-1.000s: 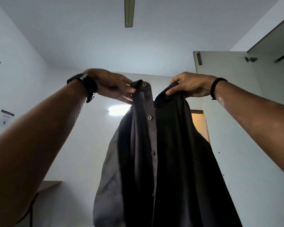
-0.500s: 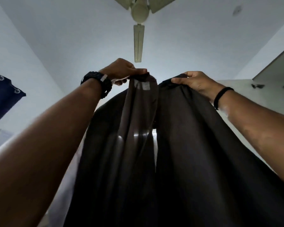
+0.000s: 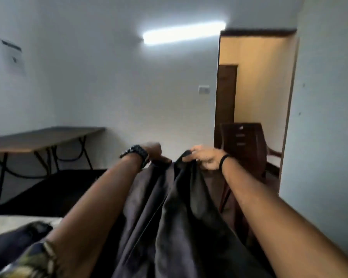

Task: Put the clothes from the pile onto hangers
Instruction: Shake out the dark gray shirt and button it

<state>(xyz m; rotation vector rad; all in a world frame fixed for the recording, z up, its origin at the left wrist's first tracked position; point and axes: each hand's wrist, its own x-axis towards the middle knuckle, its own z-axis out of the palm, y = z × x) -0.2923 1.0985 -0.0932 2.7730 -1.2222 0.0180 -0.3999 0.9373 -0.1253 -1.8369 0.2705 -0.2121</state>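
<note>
At frame centre, a dark button-up shirt (image 3: 181, 213) is pinched at the collar by the left hand (image 3: 154, 150) and right hand (image 3: 206, 157), held slightly apart. No hanger is seen. The collar is best kept spread and level so a hanger can be slipped in.

Two hands showed, a left hand (image 3: 154, 150) and a right hand (image 3: 206, 157), both above the one dark shirt (image 3: 169, 217). One watch (image 3: 136, 154) and one wristband (image 3: 223, 160) sat at the wrists, either side of the shirt. One folding table (image 3: 42, 138) stood left of the shirt, one chair (image 3: 247, 141) right of it. One tube light (image 3: 183, 34) glowed above. Two papers (image 3: 12, 57) hung on the wall, upper left of the shirt. A few other clothes (image 3: 24, 255) lay lower left of the shirt; their count could not be told.
</note>
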